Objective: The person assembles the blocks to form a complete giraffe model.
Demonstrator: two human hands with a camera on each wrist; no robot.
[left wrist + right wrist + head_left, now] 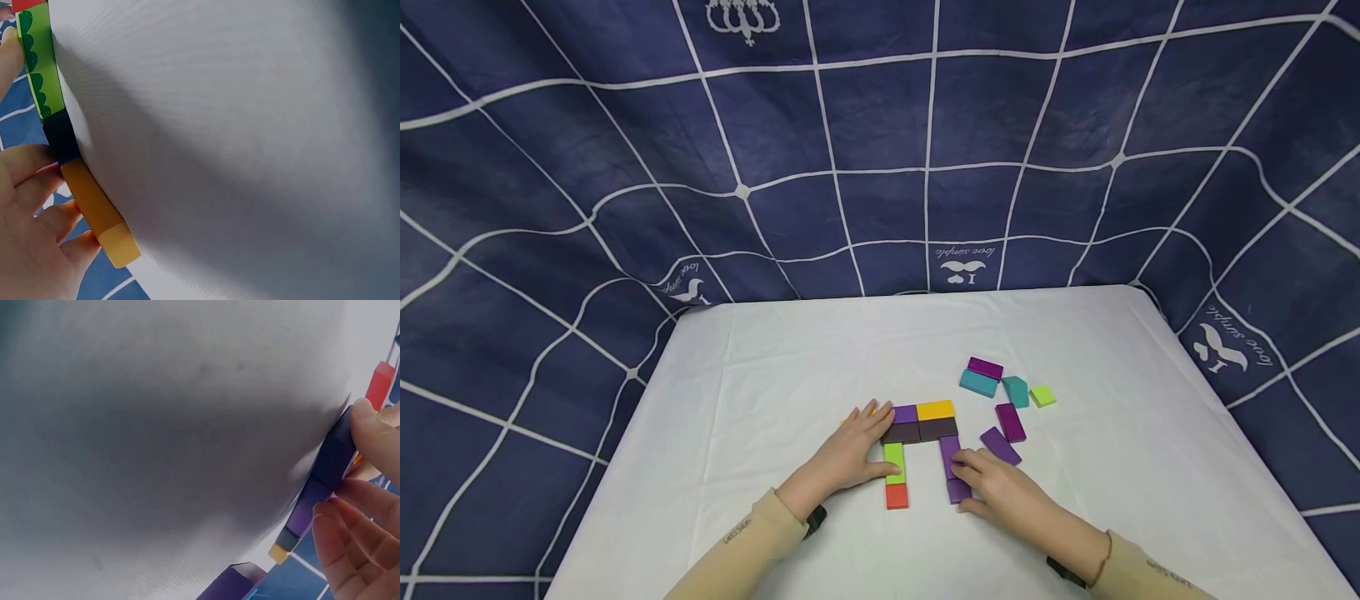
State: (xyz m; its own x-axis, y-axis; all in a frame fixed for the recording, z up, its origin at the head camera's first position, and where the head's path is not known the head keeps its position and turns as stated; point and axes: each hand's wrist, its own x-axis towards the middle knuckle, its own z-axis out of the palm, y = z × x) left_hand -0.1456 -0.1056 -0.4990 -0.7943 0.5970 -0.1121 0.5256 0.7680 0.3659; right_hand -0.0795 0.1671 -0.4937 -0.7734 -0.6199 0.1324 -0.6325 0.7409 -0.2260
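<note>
Flat blocks on the table form a two-legged shape. Its top row has a purple block (905, 414) and a yellow block (936, 410), above two dark blocks (938, 428). My left hand (852, 448) rests with spread fingers at the shape's left end, partly covering it; its thumb reaches over the green block (894, 454), which stands above a red block (897, 497). An orange-yellow block (94, 200) lies along those fingertips in the left wrist view. My right hand (1003, 490) holds the lower purple block (957, 492) of the right leg, bent fingers at the upper purple block (950, 450).
Right of the shape lie loose blocks: a violet one (1001, 446), two magenta ones (1011, 422), a teal one (978, 383), a slanted teal one (1017, 392) and a small lime one (1042, 396). A dark blue checked curtain (880, 208) surrounds the white table (775, 350).
</note>
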